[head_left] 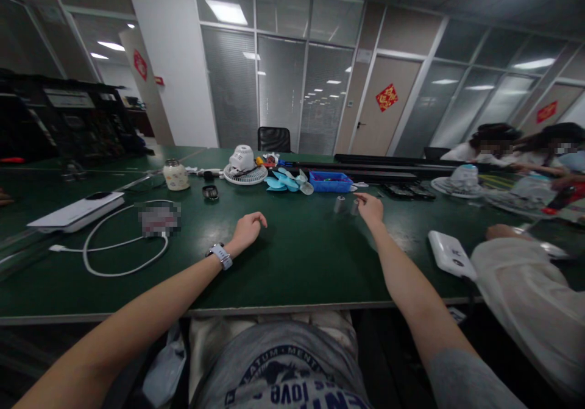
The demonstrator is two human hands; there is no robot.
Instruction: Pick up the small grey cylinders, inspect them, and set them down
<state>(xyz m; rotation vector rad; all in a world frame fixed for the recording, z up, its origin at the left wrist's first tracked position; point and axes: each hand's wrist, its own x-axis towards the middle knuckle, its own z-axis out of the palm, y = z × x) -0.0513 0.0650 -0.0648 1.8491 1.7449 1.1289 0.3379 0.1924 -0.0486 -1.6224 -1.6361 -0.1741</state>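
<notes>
My right hand [371, 208] reaches out over the green table, its fingers closed around the upper part of a small grey cylinder [354, 207] standing on the surface. The palm and fingers hide much of that cylinder. Just left of it, a second grey cylinder [339, 204] stands upright, apart from the hand. My left hand [247, 231] lies on the table with loosely bent fingers and nothing visible in it; a watch [222, 255] is on that wrist. Behind the cylinders sit a blue bin [331, 182] and light-blue fan blades [284, 181].
A white fan part [243, 166], a patterned cup [176, 175] and a small dark object [211, 192] stand farther back. At left lie a white cable [86, 252] and a white box [75, 212]. A white power bank [451, 253] lies near a neighbour's sleeve [516, 275] at right.
</notes>
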